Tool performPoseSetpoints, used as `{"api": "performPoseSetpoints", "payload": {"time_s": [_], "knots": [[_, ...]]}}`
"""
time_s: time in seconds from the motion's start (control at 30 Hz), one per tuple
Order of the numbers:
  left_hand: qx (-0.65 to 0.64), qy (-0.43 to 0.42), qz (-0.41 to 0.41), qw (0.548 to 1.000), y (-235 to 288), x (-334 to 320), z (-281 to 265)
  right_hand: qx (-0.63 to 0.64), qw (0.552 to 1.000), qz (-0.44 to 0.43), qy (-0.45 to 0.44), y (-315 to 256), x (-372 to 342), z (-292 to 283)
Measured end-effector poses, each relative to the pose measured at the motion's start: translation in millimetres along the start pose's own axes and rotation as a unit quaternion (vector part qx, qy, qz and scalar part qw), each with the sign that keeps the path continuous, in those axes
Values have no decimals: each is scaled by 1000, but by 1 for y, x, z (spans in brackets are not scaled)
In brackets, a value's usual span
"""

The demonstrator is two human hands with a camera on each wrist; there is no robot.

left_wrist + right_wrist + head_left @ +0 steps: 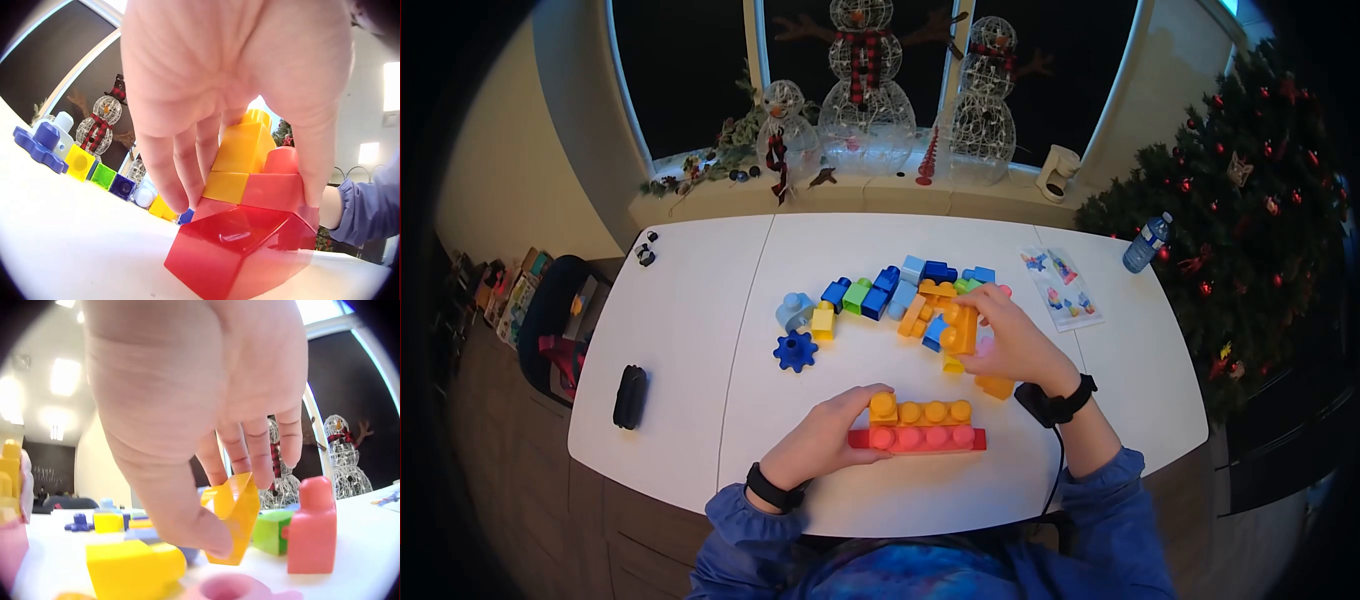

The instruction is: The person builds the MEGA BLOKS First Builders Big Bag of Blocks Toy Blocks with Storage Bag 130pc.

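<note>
My left hand (828,432) grips the left end of a block build (930,438) close to the table's near side. The build has a red bottom, a row of pink-red studs along the front and yellow-orange blocks behind. In the left wrist view, its sloped red end piece (231,247) pokes out under the palm, with a taller yellow block (240,147) above. Over the scattered blocks, my right hand (1025,345) pinches an orange toy block (960,330) between thumb and fingers. Seen from the right wrist, that orange block (240,515) is partly covered by the thumb.
Loose blocks curve across the table (670,330), including a blue gear-shaped piece (795,351) and a yellow block (823,322). A picture sheet (1062,290) and water bottle (1147,243) lie at the far right. A black case (629,397) sits left.
</note>
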State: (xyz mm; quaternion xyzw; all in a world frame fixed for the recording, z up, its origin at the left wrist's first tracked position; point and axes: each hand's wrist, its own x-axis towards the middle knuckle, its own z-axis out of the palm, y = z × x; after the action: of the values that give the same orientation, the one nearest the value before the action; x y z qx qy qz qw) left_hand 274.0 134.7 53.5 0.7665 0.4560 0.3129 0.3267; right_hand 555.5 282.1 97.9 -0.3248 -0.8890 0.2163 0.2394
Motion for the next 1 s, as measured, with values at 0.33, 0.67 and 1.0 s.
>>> {"api": "performPoseSetpoints", "payload": {"time_s": [0.33,0.67,1.0], "knots": [[-10,12,5,1000,0,-1,1,88,993,-11,-76,-66,-46,42],[-8,8,2,1000,0,1,1,12,997,-37,-64,-63,-50,56],[-9,0,20,1000,-8,5,0,127,983,-50,-119,-33,-16,26]]}}
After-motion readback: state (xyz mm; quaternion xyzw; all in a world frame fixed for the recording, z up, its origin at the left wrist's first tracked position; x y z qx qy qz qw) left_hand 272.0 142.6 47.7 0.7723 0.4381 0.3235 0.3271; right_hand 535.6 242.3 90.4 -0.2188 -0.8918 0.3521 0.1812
